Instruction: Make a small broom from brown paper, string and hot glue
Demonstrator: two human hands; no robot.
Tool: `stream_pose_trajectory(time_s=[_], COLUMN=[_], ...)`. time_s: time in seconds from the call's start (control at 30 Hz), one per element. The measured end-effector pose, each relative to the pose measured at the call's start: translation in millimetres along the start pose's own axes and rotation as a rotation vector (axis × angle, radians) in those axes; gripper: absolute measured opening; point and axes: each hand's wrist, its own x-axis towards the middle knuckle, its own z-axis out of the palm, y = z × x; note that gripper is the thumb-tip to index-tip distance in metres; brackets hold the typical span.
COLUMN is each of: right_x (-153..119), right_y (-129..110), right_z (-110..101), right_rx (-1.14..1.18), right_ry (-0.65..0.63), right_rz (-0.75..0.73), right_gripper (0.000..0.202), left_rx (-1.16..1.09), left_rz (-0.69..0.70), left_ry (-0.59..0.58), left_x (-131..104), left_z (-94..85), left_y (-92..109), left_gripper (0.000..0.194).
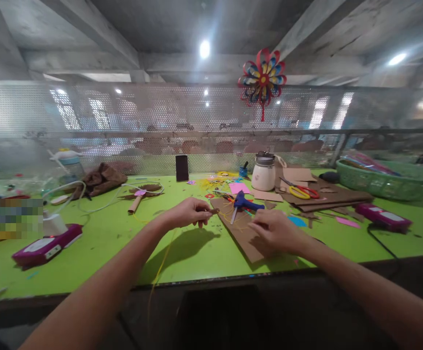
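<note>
Pinching the small brown piece [215, 211] above the bench [109, 238], the left hand [187, 213] should grip lightly with nearly closed fingers, while the right hand [277, 229], fingers curled on contents that cannot be told, is best kept clear of the glue gun [251, 204].

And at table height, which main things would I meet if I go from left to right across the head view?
Left purple power strip, crumpled brown bundle, cardboard tube, smartphone, small brown piece held in the left hand, blue glue gun, red-and-yellow scissors, green basket.
</note>
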Motion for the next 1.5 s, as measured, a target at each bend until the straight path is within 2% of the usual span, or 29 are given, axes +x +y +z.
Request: stream_pose_trajectory(time_s=[0.07,0.13,0.3,0.43,0.6,0.67,0.77,0.9,0.97,1.07,1.2,1.33,1.5], right_x=[4,5,-4,-6,23,38,55,64,66,67,63,57,57], right_y=[-4,-5,-18,-25,-14,-11,-12,-13,-8,3,20,27,21], right_z=[13,24,41,41,22,18,24,39,39,31,20,16,23], right_rx=[-0.027,-0.03,-0.003,0.089,0.265,0.312,0.337,0.354,0.379,0.489,0.708,0.849,0.98], right_ry=[-0.108,-0.154,-0.073,-0.032,0.156,0.168,0.144,0.181,0.15,0.003,-0.158,-0.173,-0.223], right_rz=[0.001,-0.015,-0.086,-0.06,0.096,0.155,0.173,0.109,0.11,0.17,0.267,0.309,0.374], right_gripper=[0.026,0.023,0.016,0.015,0.016,0.009,0.006,0.009,0.01,0.005,0.015,0.027,0.04], left_rx=[0.001,0.004,-0.033,-0.076,-0.084,-0.081,-0.079,-0.072,-0.063,-0.042,-0.015,-0.002,-0.031], left_rz=[0.001,0.01,0.027,0.01,0.022,0.017,0.014,0.011,0.018,0.016,-0.01,-0.028,-0.018], left_ry=[0.009,0.022,0.047,0.036,0.017,0.014,0.013,0.015,0.015,0.024,0.035,0.025,0.039], left_x=[1,4,16,24,23,20,16,13,12,11,9,8,7], left_z=[-2.7,-5.7,-5.6,1.2,5.6,6.4,7.9,8.7,7.1,2.5,-2.9,-3.1,-1.1], left_y=[0,-1,-11,-25,-28,-24,-19,-20,-23,-27,-29,-26,-17], left_gripper=[0.025,0.026,0.028,0.031,0.038,0.039,0.038,0.035,0.035,0.036,0.037,0.038,0.038])
